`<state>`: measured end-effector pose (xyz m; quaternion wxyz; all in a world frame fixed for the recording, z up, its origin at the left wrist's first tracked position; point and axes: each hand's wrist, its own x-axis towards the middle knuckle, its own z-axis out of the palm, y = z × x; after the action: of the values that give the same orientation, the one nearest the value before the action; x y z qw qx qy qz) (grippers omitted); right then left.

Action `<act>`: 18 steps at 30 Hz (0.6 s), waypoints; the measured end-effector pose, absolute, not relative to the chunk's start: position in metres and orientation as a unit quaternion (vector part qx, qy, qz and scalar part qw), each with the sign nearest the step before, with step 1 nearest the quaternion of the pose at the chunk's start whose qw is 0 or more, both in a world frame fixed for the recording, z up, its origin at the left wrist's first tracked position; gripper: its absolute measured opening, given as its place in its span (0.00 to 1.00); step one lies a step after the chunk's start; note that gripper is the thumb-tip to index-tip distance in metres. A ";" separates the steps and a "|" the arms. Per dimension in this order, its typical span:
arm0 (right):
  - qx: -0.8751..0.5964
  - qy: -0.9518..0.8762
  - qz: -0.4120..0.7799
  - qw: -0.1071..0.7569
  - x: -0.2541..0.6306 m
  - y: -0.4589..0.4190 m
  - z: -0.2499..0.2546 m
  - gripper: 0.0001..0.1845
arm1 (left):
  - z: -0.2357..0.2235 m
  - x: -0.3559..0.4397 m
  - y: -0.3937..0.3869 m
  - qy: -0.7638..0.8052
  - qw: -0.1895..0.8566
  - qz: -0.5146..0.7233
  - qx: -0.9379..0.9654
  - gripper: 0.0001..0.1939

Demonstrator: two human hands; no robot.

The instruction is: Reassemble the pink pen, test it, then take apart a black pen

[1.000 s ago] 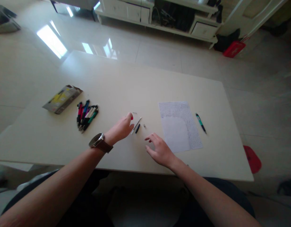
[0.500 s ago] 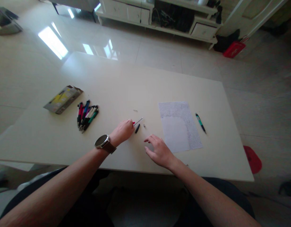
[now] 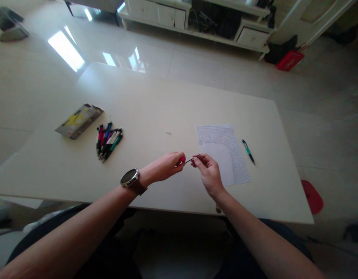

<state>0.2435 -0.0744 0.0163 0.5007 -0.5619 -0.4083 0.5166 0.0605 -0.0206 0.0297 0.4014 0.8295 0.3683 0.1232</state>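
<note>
Over the front middle of the table, my left hand (image 3: 172,164), wearing a wristwatch (image 3: 129,178), is closed around a red pen barrel (image 3: 181,159). From the barrel a thin dark refill (image 3: 189,160) sticks out to the right. My right hand (image 3: 208,170) is closed in a pinch at the refill's far end; whether a smaller part is also between those fingers cannot be made out. A small spring-like piece (image 3: 168,133) lies on the table beyond my hands. No black grip or small metal tip shows now.
Several pens (image 3: 107,142) lie piled at the left beside an opened grey-yellow box (image 3: 79,121). A written sheet of paper (image 3: 216,133) lies behind my right hand, with a green pen (image 3: 248,152) to its right. The white table (image 3: 138,100) has its front edge close to me.
My left hand has moved right with the red barrel. My right hand has risen and closed on the refill's end. The black grip and metal tip have gone from sight.
</note>
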 end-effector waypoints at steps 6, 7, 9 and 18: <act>-0.573 -0.405 0.463 0.542 0.249 -0.073 0.025 0.12 | 0.028 0.060 -0.024 0.372 0.401 0.120 0.829 0.09; -0.572 -0.400 0.449 0.558 0.250 -0.072 0.026 0.12 | 0.029 0.060 -0.025 0.375 0.403 0.118 0.827 0.11; -0.564 -0.398 0.429 0.583 0.253 -0.071 0.028 0.11 | 0.030 0.059 -0.026 0.381 0.404 0.111 0.824 0.13; -0.567 -0.415 0.415 0.579 0.248 -0.073 0.029 0.11 | 0.029 0.060 -0.027 0.387 0.411 0.105 0.819 0.13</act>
<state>0.2481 -0.0726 0.0292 0.5785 -0.5670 -0.4146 0.4147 0.0603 -0.0272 0.0294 0.4112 0.8188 0.3867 0.1048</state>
